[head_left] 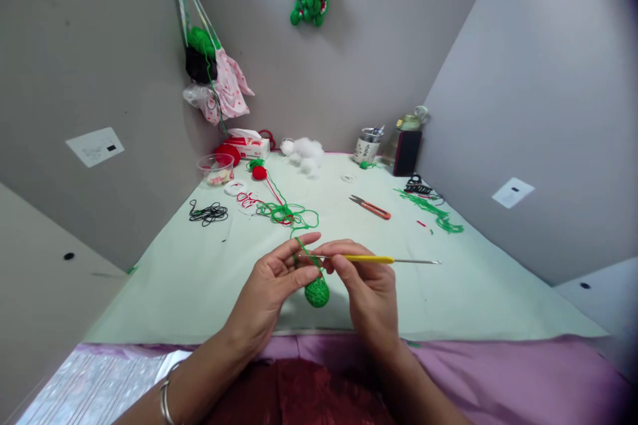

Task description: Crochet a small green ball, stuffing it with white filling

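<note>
My left hand (279, 275) pinches the upper edge of a small green crocheted piece (317, 293), which hangs rounded below the fingers. Green yarn (294, 214) runs from a loose tangle on the table up over my left index finger. In my right hand (371, 292) is a crochet hook (369, 258) with a yellow handle, held almost level. Its left tip lies close to my left fingers at the yarn; whether it is inside a stitch I cannot tell. The other metal end points right.
Orange thread snips (369, 207) lie beyond my right hand. Black cord (208, 212), a red yarn piece (259, 173), white stuffing (306, 154), a tissue box (254, 148) and a clear bowl (216, 169) are on the left and back. Green strands (438, 214), a pen tin (367, 146) and a dark phone-like slab (407, 153) are right.
</note>
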Tool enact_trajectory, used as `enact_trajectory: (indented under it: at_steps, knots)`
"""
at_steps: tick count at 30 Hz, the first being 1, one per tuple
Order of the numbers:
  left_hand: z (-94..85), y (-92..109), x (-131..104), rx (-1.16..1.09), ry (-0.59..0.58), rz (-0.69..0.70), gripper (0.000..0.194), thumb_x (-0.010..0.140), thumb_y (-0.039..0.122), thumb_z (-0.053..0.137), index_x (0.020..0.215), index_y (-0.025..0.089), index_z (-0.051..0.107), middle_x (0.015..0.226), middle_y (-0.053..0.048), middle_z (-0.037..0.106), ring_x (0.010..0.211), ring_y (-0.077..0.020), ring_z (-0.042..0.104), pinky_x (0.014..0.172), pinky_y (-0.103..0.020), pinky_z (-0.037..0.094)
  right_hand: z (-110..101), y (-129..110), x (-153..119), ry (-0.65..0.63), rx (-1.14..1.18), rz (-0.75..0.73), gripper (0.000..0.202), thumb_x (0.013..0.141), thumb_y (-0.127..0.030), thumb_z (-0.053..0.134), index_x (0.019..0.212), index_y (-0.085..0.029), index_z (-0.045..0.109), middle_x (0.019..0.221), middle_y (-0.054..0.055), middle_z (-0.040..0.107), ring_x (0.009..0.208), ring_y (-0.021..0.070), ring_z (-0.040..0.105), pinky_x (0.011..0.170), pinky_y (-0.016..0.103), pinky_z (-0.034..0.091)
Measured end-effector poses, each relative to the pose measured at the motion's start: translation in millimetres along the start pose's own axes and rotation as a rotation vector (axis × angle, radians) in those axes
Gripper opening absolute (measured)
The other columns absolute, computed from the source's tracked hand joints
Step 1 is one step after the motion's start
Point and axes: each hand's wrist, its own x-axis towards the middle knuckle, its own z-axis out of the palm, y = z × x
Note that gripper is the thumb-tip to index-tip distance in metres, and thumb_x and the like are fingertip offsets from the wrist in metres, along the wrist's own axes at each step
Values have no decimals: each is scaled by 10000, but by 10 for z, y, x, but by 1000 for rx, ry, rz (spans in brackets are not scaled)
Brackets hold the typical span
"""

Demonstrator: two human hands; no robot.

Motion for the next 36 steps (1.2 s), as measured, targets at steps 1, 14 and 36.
enact_trajectory:
  at_steps: [1, 14, 36]
  knots:
    - [6, -11, 2, -7, 17, 5, 496, 711, 291, 947, 1187, 260, 810, 866, -6, 729, 829, -119, 626, 806, -226, 457, 8, 8, -14, 7, -55, -50, 207, 992, -146, 626, 1008, -269, 791, 928, 25, 783, 818, 155, 708, 715, 276, 578]
    - [-12, -17, 44, 2, 51, 91, 537, 780, 252, 897, 1297, 258, 754, 796, 23, 648, 769, -100, 574, 753, -202, 450, -69, 23, -39, 41, -99, -103, 234, 1009, -128, 587, 1022, -271, 771, 844, 10, 694, 691, 141, 658, 614, 282, 554]
    - [55, -37, 42, -65, 58, 45, 500, 737, 307, 932, 1214, 244, 796, 756, 22, 682, 748, -110, 604, 780, -227, 447, -18, 83, -81, -40, -470, -446, 370, 957, -62, 639, 1238, -279, 745, 1071, 78, 769, 960, 202, 710, 790, 344, 598]
